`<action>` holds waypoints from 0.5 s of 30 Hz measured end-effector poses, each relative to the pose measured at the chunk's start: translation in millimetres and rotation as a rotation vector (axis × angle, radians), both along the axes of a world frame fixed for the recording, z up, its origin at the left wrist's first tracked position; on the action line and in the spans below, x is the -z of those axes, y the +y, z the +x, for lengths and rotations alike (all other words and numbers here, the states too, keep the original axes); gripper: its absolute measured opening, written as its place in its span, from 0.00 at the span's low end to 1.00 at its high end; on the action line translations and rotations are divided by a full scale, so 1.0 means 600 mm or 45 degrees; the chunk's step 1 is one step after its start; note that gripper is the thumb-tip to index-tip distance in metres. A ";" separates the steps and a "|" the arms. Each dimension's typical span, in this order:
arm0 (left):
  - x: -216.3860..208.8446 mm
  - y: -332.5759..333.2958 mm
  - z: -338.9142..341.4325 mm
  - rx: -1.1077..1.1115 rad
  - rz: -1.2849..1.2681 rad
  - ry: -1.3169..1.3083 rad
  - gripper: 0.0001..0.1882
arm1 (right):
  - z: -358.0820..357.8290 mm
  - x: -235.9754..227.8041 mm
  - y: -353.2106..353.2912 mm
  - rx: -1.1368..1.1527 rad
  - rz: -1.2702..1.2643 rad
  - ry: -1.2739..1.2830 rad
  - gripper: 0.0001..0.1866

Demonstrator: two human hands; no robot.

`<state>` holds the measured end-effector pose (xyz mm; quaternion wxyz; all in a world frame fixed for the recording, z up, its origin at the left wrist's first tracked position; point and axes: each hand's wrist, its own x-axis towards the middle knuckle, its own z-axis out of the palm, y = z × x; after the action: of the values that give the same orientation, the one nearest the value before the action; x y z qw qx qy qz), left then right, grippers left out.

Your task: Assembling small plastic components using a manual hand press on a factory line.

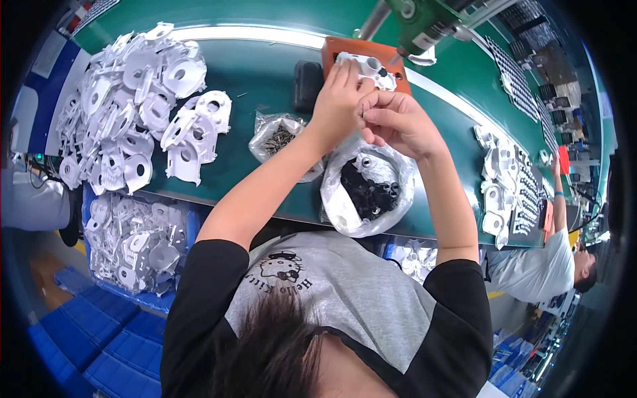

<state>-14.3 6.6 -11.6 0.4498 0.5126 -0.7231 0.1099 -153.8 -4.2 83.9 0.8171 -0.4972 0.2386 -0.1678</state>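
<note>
A white molded plastic part (pixel 371 68) with a round opening sits in an orange fixture (pixel 336 46). My left hand (pixel 338 99) reaches over its left side, fingers resting on the part and holding it. Close beside it, my right hand (pixel 405 123) is closed in a pinch; a tiny dark bit shows at the fingertips, too small to name. Just above the part is the tip of a green machine head (pixel 421 40). Below my hands stands a clear plastic bag (pixel 342 209) of black plastic pieces (pixel 371 192), and left of it a smaller bag of metal screws (pixel 279 140).
A big heap of white plastic housings (pixel 126 99) covers the bench's left side. A black case (pixel 307 86) stands by the fixture. More white housings (pixel 497 179) lie at right. A blue crate of white parts (pixel 136 245) is below the bench. A co-worker (pixel 544 265) stands at far right.
</note>
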 end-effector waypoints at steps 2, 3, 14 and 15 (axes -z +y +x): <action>0.006 -0.007 -0.002 -0.070 0.004 -0.141 0.20 | -0.019 0.002 -0.008 0.037 -0.040 -0.013 0.05; 0.003 -0.006 -0.003 -0.088 0.048 -0.159 0.23 | -0.029 0.003 -0.014 0.058 -0.077 -0.020 0.05; -0.013 0.003 -0.013 -0.084 0.149 -0.146 0.34 | -0.097 0.023 -0.056 0.326 -0.242 0.032 0.05; -0.013 0.003 -0.012 -0.084 0.149 -0.147 0.34 | -0.098 0.025 -0.059 0.326 -0.241 0.030 0.05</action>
<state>-21.7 8.4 -4.0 0.3726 0.5543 -0.7359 0.1115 -212.6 -39.6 68.9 0.7356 -0.5394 0.2929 -0.2865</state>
